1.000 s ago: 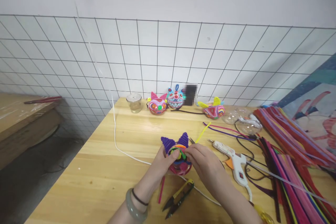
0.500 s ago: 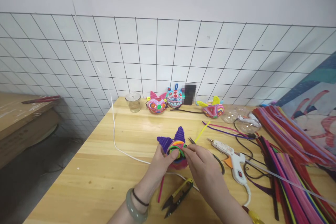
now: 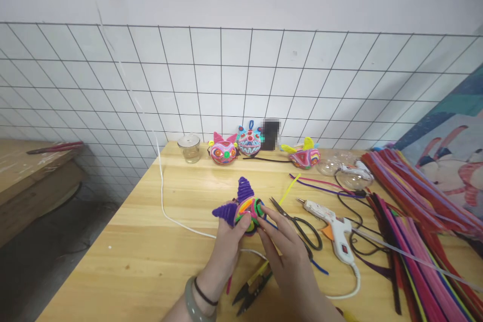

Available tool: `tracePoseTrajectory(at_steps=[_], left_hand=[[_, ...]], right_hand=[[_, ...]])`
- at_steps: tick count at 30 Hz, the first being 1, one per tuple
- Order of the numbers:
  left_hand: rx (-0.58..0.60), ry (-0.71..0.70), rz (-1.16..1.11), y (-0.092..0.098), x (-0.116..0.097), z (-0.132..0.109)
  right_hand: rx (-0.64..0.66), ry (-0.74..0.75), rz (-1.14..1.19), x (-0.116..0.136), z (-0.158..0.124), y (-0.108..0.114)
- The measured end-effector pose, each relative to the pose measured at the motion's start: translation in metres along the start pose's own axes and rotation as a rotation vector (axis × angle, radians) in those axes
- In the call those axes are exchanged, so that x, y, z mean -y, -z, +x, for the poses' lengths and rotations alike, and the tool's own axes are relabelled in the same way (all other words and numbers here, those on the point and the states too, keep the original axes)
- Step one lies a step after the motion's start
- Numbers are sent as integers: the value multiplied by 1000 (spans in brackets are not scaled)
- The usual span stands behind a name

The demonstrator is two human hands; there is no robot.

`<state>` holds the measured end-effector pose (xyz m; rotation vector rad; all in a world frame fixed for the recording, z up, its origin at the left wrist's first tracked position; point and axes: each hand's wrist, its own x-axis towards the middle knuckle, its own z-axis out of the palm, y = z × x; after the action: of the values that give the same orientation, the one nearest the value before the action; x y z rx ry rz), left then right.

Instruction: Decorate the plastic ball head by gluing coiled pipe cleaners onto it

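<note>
A round, many-coloured pipe-cleaner piece [image 3: 250,210] with two purple pointed ears [image 3: 245,189] is held over the table. My left hand [image 3: 228,244] is closed on its lower left side, the thumb across its front. My right hand [image 3: 287,249] touches its right side with the fingertips, near a green and black part. A blue strip [image 3: 320,267] shows beyond my right hand. Black-handled scissors [image 3: 298,220] lie just right of the piece, and yellow and black thread snips [image 3: 253,288] lie below it, partly covered by my right hand.
Three finished-looking colourful heads [image 3: 223,150] and a glass cup [image 3: 189,149] stand at the back. A white glue gun [image 3: 332,224] with its cord lies at the right, beside bundles of pipe cleaners [image 3: 418,256]. A white cable [image 3: 163,196] crosses the left side.
The piece has turned, its ears tipping further left. My right hand has shifted down and its fingers have spread somewhat, uncovering more of the scissors. The blue strip now shows.
</note>
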<state>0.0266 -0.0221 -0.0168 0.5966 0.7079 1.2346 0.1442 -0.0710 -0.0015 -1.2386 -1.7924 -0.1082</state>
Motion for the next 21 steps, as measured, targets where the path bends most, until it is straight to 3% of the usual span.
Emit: tracePoseTrajectory(at_steps=[7,15,21], left_hand=[[-18,-38,-8,1,2,-1],[-40,-40,-1,-1,1,-3],[-49,-12,-30,-2,2,-3]], right_hand=[[19,-65,38,4,-5,-6],[33,-24,63,3,-8,-4],[16,-161,132,5,-5,-4]])
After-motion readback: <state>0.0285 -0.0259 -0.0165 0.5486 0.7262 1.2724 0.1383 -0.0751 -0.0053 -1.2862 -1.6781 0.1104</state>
